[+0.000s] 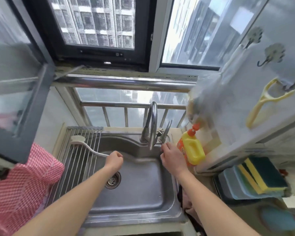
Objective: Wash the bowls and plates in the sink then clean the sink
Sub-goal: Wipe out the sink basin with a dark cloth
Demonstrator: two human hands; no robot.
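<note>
left hand (114, 159) grip clamped on the white brush (85, 145) handle at frame centre, over the sink (140, 193); right hand (171, 155), fingers apart, touches the faucet (152, 126) base.

Home kitchen: steel sink (143, 189), faucet (152, 126), dish soap (192, 147).

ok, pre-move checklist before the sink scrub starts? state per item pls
1. Brush in grip: ok. The left hand holds the handle of the white brush, whose head lies on the drying rack.
2. Sink free of dishes: ok. The sink basin shows only the drain.
3. Water running: cannot tell. No stream is visible under the faucet.
4. Right hand on tap control: cannot tell. The right hand is at the faucet base; contact is unclear.
5. Detergent in reach: ok. The yellow bottle stands just right of the right hand.
</note>
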